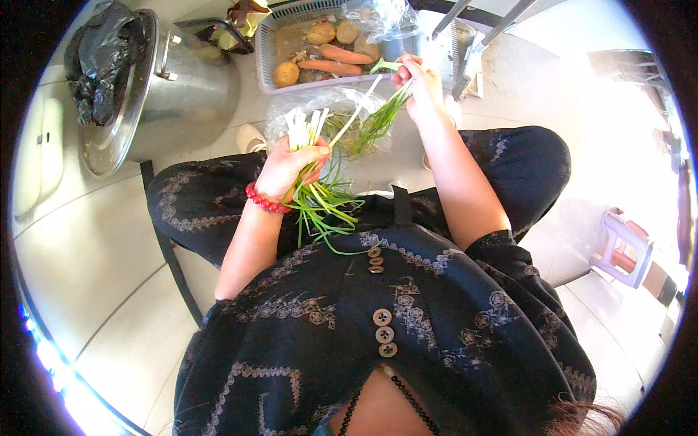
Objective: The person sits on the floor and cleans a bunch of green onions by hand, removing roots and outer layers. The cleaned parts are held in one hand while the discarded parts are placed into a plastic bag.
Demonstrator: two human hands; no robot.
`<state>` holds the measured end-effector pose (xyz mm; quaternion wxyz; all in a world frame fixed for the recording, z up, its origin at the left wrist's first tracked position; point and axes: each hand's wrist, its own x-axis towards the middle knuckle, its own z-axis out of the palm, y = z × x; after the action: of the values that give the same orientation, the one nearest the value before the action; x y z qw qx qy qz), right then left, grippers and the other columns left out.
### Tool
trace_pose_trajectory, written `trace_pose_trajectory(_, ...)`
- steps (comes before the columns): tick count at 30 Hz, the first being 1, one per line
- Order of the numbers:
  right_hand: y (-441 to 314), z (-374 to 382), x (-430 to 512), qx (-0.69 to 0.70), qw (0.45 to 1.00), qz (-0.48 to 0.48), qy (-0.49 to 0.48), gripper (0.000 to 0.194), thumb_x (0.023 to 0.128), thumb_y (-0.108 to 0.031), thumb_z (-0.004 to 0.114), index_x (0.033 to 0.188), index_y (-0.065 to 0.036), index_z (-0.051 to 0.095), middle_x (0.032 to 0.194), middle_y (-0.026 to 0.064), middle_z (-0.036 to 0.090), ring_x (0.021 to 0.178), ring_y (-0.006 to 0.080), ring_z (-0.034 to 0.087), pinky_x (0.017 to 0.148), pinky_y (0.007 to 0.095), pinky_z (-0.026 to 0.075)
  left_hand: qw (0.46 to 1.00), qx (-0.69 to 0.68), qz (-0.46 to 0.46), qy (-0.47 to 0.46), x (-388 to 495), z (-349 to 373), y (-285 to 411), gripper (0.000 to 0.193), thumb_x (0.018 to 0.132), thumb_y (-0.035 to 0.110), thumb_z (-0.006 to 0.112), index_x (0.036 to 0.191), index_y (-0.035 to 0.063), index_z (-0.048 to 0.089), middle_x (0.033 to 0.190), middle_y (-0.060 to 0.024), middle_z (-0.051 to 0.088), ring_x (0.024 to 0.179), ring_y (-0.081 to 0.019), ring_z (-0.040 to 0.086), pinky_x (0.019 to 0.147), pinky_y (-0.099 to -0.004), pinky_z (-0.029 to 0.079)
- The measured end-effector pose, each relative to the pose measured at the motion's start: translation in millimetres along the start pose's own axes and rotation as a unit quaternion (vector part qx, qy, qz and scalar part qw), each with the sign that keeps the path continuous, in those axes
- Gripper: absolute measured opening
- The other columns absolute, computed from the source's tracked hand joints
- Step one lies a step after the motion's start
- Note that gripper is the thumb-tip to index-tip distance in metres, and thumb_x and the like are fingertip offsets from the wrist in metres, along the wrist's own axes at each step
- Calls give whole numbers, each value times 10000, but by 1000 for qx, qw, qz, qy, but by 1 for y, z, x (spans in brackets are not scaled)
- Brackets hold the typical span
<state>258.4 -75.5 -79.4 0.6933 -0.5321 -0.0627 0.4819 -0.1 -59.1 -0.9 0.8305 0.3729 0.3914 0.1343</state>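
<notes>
My left hand (297, 161) is closed around a bunch of scallions (327, 204), white stalks up and thin green leaves hanging toward my lap. One long stalk leans out of that bunch to the upper right. Farther out, my right hand (422, 90) grips a smaller tuft of green leaves (387, 114) that droop down to the left. A pale green piece pokes out by its fingertips. Between and beyond my hands, a clear plastic bag (283, 106) lies with loose greens on it, partly hidden by the leaves.
A plastic basket (263, 57) ahead holds carrots (330, 67), several potatoes (322, 34) and a clear bag (384, 19). On the left stands a large steel pot (191, 92) with a black plastic bag (106, 60) on its lid. A purple plastic stool (627, 248) is at right.
</notes>
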Motion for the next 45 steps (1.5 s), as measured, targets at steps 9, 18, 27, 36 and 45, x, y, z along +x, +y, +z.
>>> trace_pose_trajectory(9, -4, 1, -3, -38, 997, 50, -46, 219, 865, -260, 541, 888, -46, 580, 560, -23, 460, 522, 114, 486, 510, 231, 389, 997, 59, 37, 46, -2, 2, 1, 119, 753, 92, 636, 809, 13, 568, 581, -1, 504, 439, -62, 435, 387, -200, 317)
trace_pose_trajectory(18, -20, 43, -40, -44, 973, 84, -209, 252, 864, -273, 561, 871, -27, 617, 541, -81, 401, 496, 40, 399, 509, 178, 356, 974, 201, 57, 88, 1, 4, -2, 114, 778, 115, 624, 842, 28, 585, 624, 13, 531, 436, -48, 413, 397, -188, 304)
trace_pose_trajectory(27, -2, 57, -58, 6, 959, 138, -247, 249, 870, -277, 548, 878, -37, 612, 568, -58, 436, 530, 64, 425, 532, 212, 368, 998, 49, 11, 41, 5, 9, 0, 168, 827, 148, 596, 927, 13, 588, 662, 6, 540, 398, -25, 321, 361, -183, 244)
trace_pose_trajectory(36, 3, 58, -63, 22, 948, 184, -257, 239, 867, -288, 548, 903, -56, 593, 659, -46, 494, 595, 59, 463, 540, 193, 377, 991, 50, 23, 120, 11, 11, -5, 147, 779, 105, 655, 887, 41, 579, 586, 54, 463, 401, -31, 319, 374, -189, 250)
trace_pose_trajectory(45, 2, 60, -66, 11, 951, 185, -246, 218, 852, -244, 576, 942, -47, 601, 694, -38, 538, 605, 54, 497, 544, 190, 394, 994, 26, 55, 93, 10, 6, -3, 92, 790, 89, 629, 850, 60, 566, 701, -36, 612, 399, -28, 322, 365, -178, 226)
